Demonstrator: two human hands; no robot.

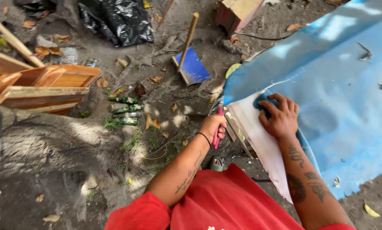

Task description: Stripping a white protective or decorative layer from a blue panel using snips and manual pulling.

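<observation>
— Hands first: where were they?

— Left hand [212, 126] was closed around a slim pink-handled tool [217, 130], fingers wrapped tight, its tip against the near-left edge of the big blue curved hull [344, 98]. Right hand [280, 117] lay palm down on the hull, fingers spread and flat, gripping nothing, beside the white bare patch [259, 132] where the paint was gone.

— And around them?

— Sandy ground [72, 153] on the left, with green glass bottles [125, 110] lying near a varnished wooden frame [46, 87]. Farther off lay a blue board with a wooden stick [191, 64] and black plastic sheeting [118, 19].
</observation>
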